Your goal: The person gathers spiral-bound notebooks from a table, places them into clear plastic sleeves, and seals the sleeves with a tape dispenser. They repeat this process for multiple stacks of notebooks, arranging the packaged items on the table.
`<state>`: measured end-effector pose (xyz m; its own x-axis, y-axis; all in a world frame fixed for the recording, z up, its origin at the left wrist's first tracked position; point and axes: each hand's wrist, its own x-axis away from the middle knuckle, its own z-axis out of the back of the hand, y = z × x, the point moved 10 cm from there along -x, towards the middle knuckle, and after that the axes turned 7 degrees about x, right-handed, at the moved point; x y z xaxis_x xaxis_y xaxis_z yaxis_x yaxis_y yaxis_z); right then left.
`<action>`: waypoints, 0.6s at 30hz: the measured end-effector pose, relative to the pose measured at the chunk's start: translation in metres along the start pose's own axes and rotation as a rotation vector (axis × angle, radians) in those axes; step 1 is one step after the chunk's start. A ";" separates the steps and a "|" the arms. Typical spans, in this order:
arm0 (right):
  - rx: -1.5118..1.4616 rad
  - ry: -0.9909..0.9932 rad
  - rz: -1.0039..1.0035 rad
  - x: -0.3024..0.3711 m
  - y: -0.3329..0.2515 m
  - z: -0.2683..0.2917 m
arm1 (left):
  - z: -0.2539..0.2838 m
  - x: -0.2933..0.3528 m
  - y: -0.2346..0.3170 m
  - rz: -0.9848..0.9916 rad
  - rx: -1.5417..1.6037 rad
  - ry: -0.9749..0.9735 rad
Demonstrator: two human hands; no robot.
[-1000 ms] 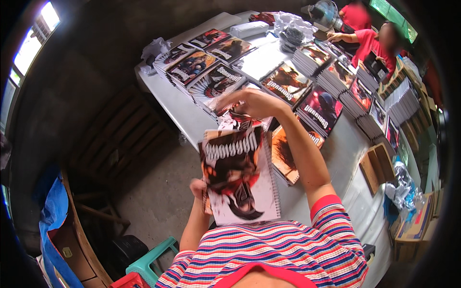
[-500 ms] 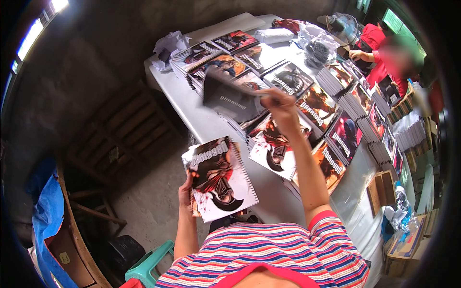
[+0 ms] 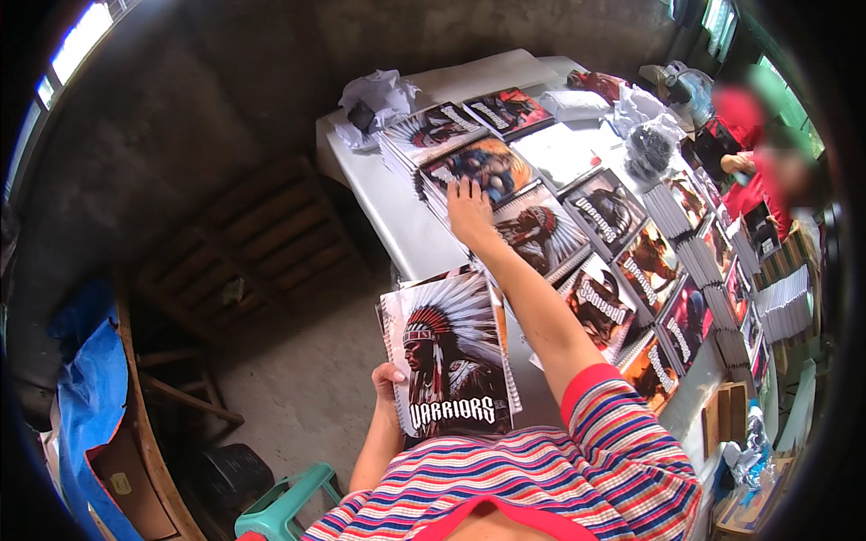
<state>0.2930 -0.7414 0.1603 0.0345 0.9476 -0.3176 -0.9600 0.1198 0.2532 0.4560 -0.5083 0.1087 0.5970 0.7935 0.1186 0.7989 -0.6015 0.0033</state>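
Two-handed handling of spiral-bound notebooks at a white-covered bench (image 3: 397, 221), seen from above. The left hand (image 3: 388, 380), at about 7 o'clock in the view, is closed on the edge of a small pile, topped by a spiral-bound notebook with a feathered-headdress portrait on its cover (image 3: 451, 352). This notebook lies just to the 2 o'clock side of the left hand, in front of the striped shirt (image 3: 505, 478). The right hand (image 3: 471, 212), reaching out toward 12 o'clock, rests its spread fingers on the near edge of a stacked notebook with a blue-and-orange illustrated cover (image 3: 496, 171); its thumb is unclear, so whether it grips cannot be told. At 11 o'clock from the right hand lies a stack with a pale feathered cover (image 3: 433, 128); at 4 o'clock, a notebook with a red-and-white headdress cover (image 3: 541, 233).

Lettering: the held cover carries one line of large, angular white capitals along its lower edge, upright to the wearer. Similar lettering reads upside down on a white-and-dark cover (image 3: 603, 302) toward 4 o'clock from the right hand.
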 end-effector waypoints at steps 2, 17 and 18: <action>-0.400 -0.171 -0.016 0.003 -0.005 0.026 | 0.014 0.012 0.040 -0.181 -0.031 0.021; -0.405 0.989 -0.055 0.015 0.092 0.195 | 0.007 -0.050 0.130 -0.268 -0.042 -0.044; -0.403 0.870 -0.035 0.008 0.075 0.181 | 0.008 -0.050 0.133 -0.287 -0.047 -0.052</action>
<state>0.2713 -0.6716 0.3421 0.0025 0.3739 -0.9274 -0.9914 -0.1208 -0.0513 0.5333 -0.6269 0.0953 0.3510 0.9347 0.0555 0.9320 -0.3544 0.0753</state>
